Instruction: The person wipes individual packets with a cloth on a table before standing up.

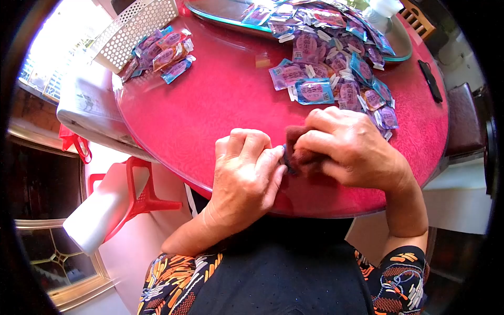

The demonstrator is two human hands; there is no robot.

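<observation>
My left hand (pixel 242 176) is closed in a pinch near the table's front edge. A small dark bluish thing (pixel 286 157) shows at its thumb and fingertip, mostly hidden, so I cannot make out its kind. My right hand (pixel 349 149) is closed around a bunched brown cloth (pixel 298 142), which is against the small dark thing. Just beyond my right hand, a large heap of purple and blue pouches (pixel 315 90) with white spouts or tabs spreads down from a tray (pixel 403 50). A smaller pile of similar pouches (pixel 165 52) lies at the far left.
A white perforated basket (pixel 134 37) stands behind the smaller pile. The round table (pixel 210 100) has a red cover. A black phone-like object (pixel 430 81) lies at its right edge. Left of the table, a red plastic stool (pixel 142 189) has a white roll-shaped thing (pixel 102 210) against it.
</observation>
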